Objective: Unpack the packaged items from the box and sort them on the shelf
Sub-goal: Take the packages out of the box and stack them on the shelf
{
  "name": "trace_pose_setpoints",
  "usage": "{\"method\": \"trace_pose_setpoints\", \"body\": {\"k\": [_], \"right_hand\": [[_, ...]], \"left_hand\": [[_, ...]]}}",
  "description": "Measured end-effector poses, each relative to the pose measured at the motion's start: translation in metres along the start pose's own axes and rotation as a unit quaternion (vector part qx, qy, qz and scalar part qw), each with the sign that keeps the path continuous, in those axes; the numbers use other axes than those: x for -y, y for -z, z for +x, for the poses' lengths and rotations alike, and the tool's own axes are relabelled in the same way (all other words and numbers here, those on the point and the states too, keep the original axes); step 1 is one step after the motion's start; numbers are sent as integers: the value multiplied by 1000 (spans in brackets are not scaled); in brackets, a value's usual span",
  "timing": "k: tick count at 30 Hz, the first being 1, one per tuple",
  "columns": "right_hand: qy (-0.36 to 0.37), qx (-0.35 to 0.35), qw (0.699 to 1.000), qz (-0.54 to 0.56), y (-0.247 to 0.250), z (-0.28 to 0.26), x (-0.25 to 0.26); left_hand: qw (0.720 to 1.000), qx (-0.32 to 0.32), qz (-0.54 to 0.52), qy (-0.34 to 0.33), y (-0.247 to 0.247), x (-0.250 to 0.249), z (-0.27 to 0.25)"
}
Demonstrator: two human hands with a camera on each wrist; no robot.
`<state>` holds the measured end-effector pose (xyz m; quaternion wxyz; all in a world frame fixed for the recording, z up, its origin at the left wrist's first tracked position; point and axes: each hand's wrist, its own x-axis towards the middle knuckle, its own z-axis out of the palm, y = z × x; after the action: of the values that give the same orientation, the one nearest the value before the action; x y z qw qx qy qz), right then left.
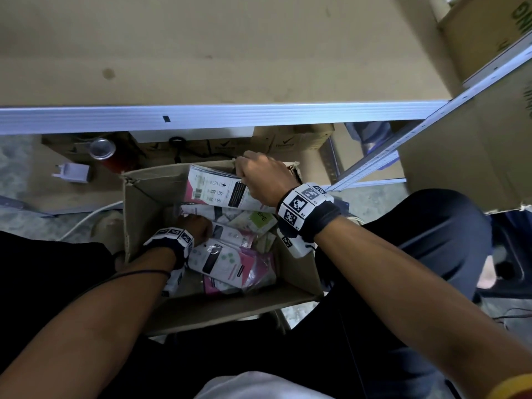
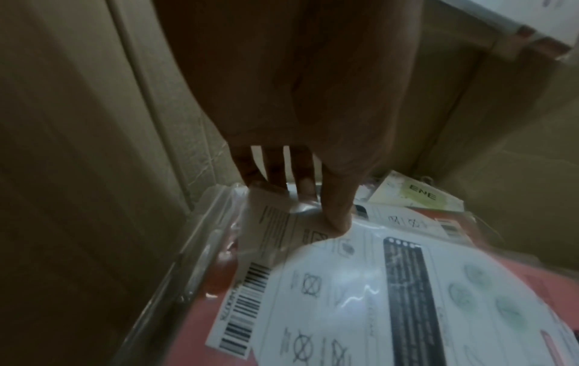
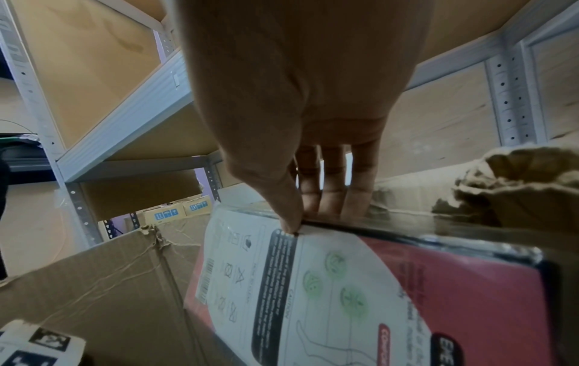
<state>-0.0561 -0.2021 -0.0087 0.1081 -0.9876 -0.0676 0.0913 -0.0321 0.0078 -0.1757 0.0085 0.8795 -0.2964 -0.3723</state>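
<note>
An open cardboard box (image 1: pixel 144 208) stands on the floor between my knees, with several pink-and-white plastic-wrapped packets in it. My right hand (image 1: pixel 241 174) grips the top edge of an upright packet stack (image 1: pixel 218 188) at the box's far side. In the right wrist view the thumb (image 3: pixel 288 218) lies on its printed face (image 3: pixel 344 284) and the fingers (image 3: pixel 332 198) curl behind. My left hand (image 1: pixel 190 218) is low in the box by the left wall. Its thumb (image 2: pixel 336 218) and fingers (image 2: pixel 272 173) pinch the end of a flat packet (image 2: pixel 275 230). The shelf board (image 1: pixel 201 47) lies above, behind a metal rail (image 1: pixel 201 115).
A green-labelled packet (image 1: pixel 260 218) lies among the loose ones. Under the shelf are a red can (image 1: pixel 100 149), a white plug adapter (image 1: pixel 72 172) and low cardboard boxes (image 1: pixel 288 142). A large carton (image 1: pixel 475 154) stands at the right by the slotted upright (image 1: pixel 403 145). My dark-trousered legs flank the box.
</note>
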Motion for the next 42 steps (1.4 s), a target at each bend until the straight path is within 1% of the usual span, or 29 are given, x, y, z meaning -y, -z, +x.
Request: {"method": "trace_pose_setpoints", "body": {"k": [7, 13, 15, 16, 20, 25, 28, 33, 38, 40, 42], "right_hand": [[14, -7, 1000, -17, -3, 4, 8], [24, -14, 999, -31, -4, 0, 14], [24, -20, 999, -35, -5, -4, 16], [27, -30, 998, -37, 1, -8, 20], [21, -18, 999, -29, 4, -14, 24], [-20, -17, 1000, 2, 35, -19, 29], [-34, -28, 999, 9, 57, -26, 32], [-2, -44, 999, 31, 111, -42, 32], [19, -88, 994, 54, 174, -59, 29], [26, -109, 991, 71, 194, -64, 23], [20, -126, 988, 82, 209, -68, 17]], "left_hand": [[999, 5, 34, -12, 16, -25, -21], [999, 27, 2, -41, 44, -45, -48], [999, 13, -29, -41, 54, -52, -55], [998, -5, -31, -49, 64, -52, -63], [994, -34, -57, -84, 81, -58, -77], [988, -91, -58, -114, 105, -62, -100], [979, -126, -68, -145, 127, -67, -119], [959, -180, -115, -184, 183, -65, -157], [946, -185, -175, -201, 238, -50, -191], [943, -180, -194, -203, 258, -43, -201], [936, -173, -213, -219, 278, -35, -212]]}}
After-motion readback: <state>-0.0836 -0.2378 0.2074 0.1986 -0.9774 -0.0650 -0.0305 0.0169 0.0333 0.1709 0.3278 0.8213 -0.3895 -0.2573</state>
